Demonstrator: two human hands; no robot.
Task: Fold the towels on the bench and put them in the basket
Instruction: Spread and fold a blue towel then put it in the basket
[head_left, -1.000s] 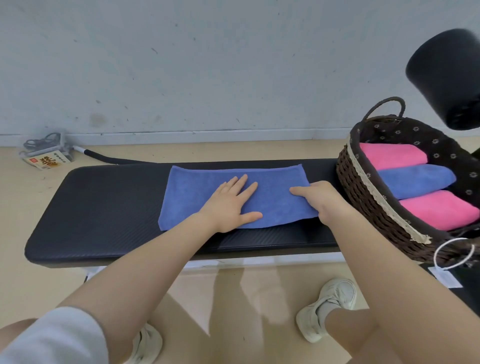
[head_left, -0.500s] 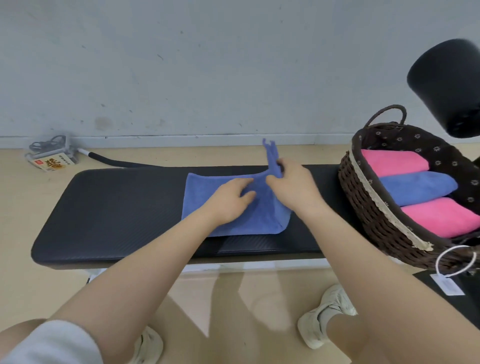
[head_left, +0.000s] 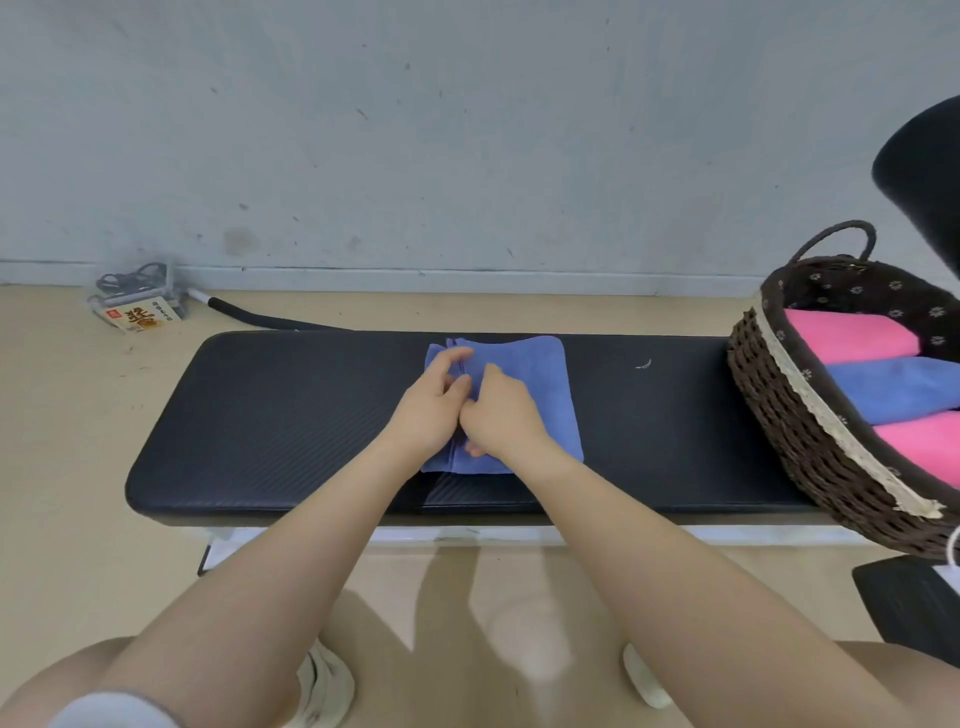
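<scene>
A blue towel (head_left: 540, 387) lies folded in half on the middle of the black padded bench (head_left: 291, 415). Both hands meet on the towel's left edge. My left hand (head_left: 428, 402) has curled fingers and pinches the edge layers near the far corner. Pressed against it, my right hand (head_left: 501, 413) grips the folded-over edge with fingers bent down. The dark wicker basket (head_left: 779, 415) stands on the bench's right end. It holds a pink towel (head_left: 852, 338), a blue towel (head_left: 893, 387) and another pink towel (head_left: 924, 447), all folded.
A small printed box with cables (head_left: 137, 306) and a black hose (head_left: 260, 319) lie on the floor by the wall behind the bench. A round black object (head_left: 924, 171) hangs at the upper right. My shoes (head_left: 322, 686) are under the bench's front edge.
My right hand lifted the towel's right end and carried it over to the left edge, folding the towel in half. My left hand shifted from pressing flat to the left edge.
</scene>
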